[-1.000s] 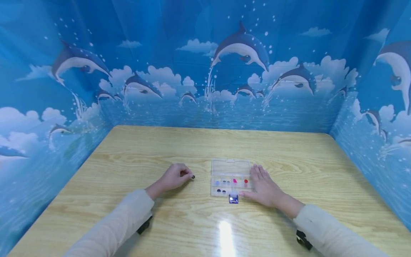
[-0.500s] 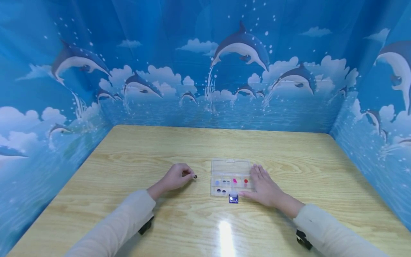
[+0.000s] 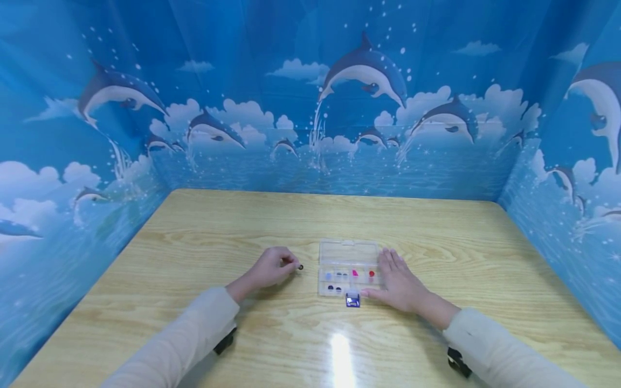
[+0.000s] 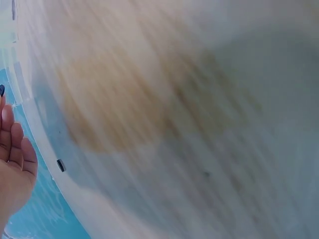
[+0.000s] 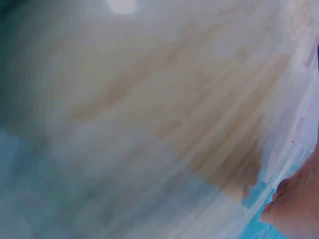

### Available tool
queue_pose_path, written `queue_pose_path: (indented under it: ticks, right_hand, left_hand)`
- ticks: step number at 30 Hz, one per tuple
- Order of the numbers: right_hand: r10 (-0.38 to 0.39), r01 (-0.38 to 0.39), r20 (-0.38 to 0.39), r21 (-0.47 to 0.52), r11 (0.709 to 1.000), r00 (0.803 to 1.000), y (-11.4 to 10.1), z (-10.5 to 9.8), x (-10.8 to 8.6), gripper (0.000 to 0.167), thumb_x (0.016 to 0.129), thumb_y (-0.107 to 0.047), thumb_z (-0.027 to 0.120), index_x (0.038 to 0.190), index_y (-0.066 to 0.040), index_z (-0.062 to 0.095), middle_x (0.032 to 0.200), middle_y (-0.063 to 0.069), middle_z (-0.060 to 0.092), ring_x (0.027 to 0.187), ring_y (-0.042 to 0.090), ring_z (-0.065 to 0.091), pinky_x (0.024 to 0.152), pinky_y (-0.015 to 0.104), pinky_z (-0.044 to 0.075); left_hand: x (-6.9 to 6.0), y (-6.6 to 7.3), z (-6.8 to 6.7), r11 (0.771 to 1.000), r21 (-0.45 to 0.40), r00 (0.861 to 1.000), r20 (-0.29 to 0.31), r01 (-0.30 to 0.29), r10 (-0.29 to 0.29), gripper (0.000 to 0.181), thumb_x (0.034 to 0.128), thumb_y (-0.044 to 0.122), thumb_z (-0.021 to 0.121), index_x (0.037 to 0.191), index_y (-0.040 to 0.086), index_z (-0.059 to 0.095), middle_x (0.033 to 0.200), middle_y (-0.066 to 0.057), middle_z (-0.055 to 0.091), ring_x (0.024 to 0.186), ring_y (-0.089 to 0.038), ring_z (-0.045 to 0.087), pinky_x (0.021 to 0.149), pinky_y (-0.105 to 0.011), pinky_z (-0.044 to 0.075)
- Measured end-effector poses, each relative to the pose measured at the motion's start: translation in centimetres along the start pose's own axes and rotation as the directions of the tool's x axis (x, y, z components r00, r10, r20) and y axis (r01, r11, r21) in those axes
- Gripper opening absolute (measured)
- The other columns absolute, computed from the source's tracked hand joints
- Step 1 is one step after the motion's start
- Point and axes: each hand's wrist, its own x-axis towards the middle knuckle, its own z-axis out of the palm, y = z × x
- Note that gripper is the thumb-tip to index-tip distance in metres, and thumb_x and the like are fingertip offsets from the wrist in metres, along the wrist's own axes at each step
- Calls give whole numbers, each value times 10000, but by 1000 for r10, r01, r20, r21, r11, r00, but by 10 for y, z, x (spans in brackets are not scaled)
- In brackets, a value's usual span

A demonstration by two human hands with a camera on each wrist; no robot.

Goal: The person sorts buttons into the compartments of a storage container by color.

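My left hand [image 3: 273, 267] pinches a small dark round piece [image 3: 301, 267] between thumb and fingertips, just left of a clear plastic compartment box [image 3: 321, 293]. The piece is too small to tell its kind. In the left wrist view part of the hand [image 4: 17, 159] shows at the left edge. The box lies with its lid [image 3: 342, 252] folded back. Inside are a pink piece [image 3: 355, 273], a red piece [image 3: 371, 274], a pale blue piece [image 3: 328, 276] and several dark round ones. My right hand [image 3: 401, 284] rests with straight fingers against the box's right side.
A blue-purple piece with a pale front [image 3: 352, 300] sits at the box's front edge. The wood-grain table [image 3: 242, 215] is enclosed by a dolphin-print curtain [image 3: 271, 108]. A small dark piece [image 4: 61, 165] shows in the left wrist view.
My left hand has moved slightly right, bringing the pinched dark piece closer to the box. The right hand and the box have not moved.
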Motion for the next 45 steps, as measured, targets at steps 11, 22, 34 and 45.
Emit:
queue_pose_path:
  ticks: [11, 22, 34, 45]
  right_hand:
    - [-5, 5, -5, 1, 1000, 1000, -1, 0, 0, 1015, 825, -623, 517, 1388, 160, 199, 1467, 343, 169, 1381, 474, 122, 1129, 544, 150]
    - [3, -3, -2, 10, 1000, 1000, -1, -1, -1, 1023, 822, -630, 516, 1390, 158, 196, 1468, 343, 163, 1382, 474, 114, 1129, 546, 143]
    - [-2, 2, -2, -1, 1000, 1000, -1, -1, 0, 1017, 826, -630, 509, 1389, 158, 200, 1467, 342, 168, 1382, 473, 118, 1129, 545, 147]
    - [1, -1, 6, 6, 1000, 1000, -2, -2, -1, 1016, 825, -620, 520, 1389, 160, 194, 1467, 345, 163, 1382, 474, 112, 1129, 548, 142]
  left_hand:
    - [3, 11, 3, 1000, -17, 1000, 24, 5, -4, 65, 839, 65, 630, 835, 16, 674, 783, -63, 646, 722, -87, 555, 661, -152, 475]
    - [8, 22, 10, 998, -47, 997, 61, 40, -37, 76, 848, 86, 628, 855, 30, 678, 806, -51, 650, 736, -91, 554, 662, -150, 477]
    - [15, 28, 17, 999, -54, 998, 65, 1, 3, 85, 857, 89, 625, 843, 25, 679, 791, -61, 660, 693, -71, 544, 616, -152, 475]
    - [21, 37, 26, 998, -58, 996, 88, -18, 23, 80, 852, 93, 632, 848, 28, 680, 810, -53, 655, 754, -93, 564, 703, -155, 484]
